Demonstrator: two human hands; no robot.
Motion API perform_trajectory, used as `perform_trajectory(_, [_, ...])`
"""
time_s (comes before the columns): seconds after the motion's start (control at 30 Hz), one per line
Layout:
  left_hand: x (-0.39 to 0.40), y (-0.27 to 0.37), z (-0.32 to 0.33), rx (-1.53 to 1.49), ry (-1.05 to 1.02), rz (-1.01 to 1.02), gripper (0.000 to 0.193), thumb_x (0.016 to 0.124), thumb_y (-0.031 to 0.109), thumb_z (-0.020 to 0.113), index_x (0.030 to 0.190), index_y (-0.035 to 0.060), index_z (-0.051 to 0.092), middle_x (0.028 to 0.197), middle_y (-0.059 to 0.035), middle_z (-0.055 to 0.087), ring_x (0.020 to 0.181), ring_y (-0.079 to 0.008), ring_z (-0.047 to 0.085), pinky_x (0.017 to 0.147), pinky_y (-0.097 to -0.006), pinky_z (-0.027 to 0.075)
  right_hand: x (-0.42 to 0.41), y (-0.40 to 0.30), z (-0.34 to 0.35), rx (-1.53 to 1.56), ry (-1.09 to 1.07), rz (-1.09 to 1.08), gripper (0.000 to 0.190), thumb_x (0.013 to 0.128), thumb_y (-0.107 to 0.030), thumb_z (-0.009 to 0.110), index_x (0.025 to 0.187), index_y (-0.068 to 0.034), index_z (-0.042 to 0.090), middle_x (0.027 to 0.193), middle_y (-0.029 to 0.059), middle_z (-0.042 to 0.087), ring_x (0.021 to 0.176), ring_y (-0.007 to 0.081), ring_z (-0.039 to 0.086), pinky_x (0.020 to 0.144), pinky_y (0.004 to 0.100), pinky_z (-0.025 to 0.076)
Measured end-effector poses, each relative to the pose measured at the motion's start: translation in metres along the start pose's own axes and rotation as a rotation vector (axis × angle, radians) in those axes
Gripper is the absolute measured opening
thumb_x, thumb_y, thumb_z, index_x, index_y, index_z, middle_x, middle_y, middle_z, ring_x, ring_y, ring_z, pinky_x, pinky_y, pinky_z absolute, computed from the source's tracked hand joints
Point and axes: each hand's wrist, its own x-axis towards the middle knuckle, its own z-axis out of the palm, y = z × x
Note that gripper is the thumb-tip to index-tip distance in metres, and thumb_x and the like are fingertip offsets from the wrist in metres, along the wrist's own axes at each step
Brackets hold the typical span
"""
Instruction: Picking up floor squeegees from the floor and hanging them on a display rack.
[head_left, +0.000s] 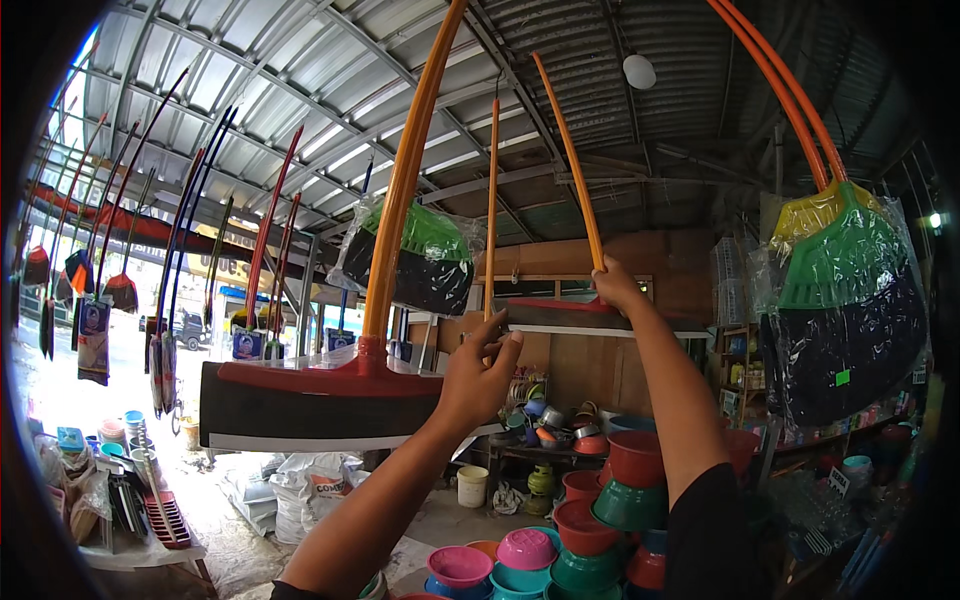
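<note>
My right hand (619, 285) is closed round the lower end of an orange handle, just above the red head of a floor squeegee (577, 316). My left hand (482, 369) is raised with its fingers apart, at the right end of a nearer floor squeegee (322, 409). That one has a dark blade with a pale lower edge, a red top and a bundle of orange handles (405, 165) rising from it. Whether my left hand touches it I cannot tell. Behind them hangs a green and black broom head (420, 255) in clear plastic.
Wrapped brooms (844, 300) hang close at the right. More long-handled brooms (266, 225) hang at the left. Below stand stacked plastic basins (585, 525), a white bucket (472, 486), filled sacks (307, 495) and a table (135, 556) with goods.
</note>
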Motion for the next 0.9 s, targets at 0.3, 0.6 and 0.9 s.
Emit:
perform_trajectory(0.3, [0.001, 0.002, -0.006, 0.018, -0.001, -0.003, 0.058, 0.093, 0.035, 0.055, 0.137, -0.0009, 0.044, 0.114, -0.0275, 0.063, 0.113, -0.0316, 0.060, 0.092, -0.0365, 0.046, -0.002, -0.004, 0.006, 0.032, -0.048, 0.031, 0.050, 0.092, -0.013, 0.050, 0.139, 0.000, 0.038, 0.089, 0.0169, 0.064, 0.065, 0.0205, 0.062, 0.056, 0.0330, 0.049])
perform_trajectory(0.6, [0.000, -0.001, -0.011, -0.030, -0.009, -0.013, 0.057, 0.093, 0.035, 0.055, 0.137, -0.0008, 0.045, 0.114, -0.0267, 0.063, 0.114, -0.0303, 0.059, 0.093, -0.0360, 0.046, -0.016, -0.019, 0.010, 0.052, -0.025, 0.061, 0.039, 0.092, -0.011, 0.050, 0.129, -0.002, 0.047, 0.081, 0.0104, 0.061, 0.062, 0.0163, 0.058, 0.055, 0.0315, 0.047])
perform_trajectory(0.9, [0.000, -0.001, -0.009, 0.021, 0.014, 0.022, 0.055, 0.093, 0.035, 0.056, 0.137, 0.0033, 0.046, 0.112, -0.0267, 0.064, 0.112, -0.0293, 0.061, 0.093, -0.0347, 0.045, -0.012, -0.006, 0.013, 0.100, -0.019, 0.071, 0.034, 0.091, -0.008, 0.048, 0.124, -0.004, 0.053, 0.078, 0.0063, 0.059, 0.065, 0.0132, 0.057, 0.056, 0.0301, 0.045])
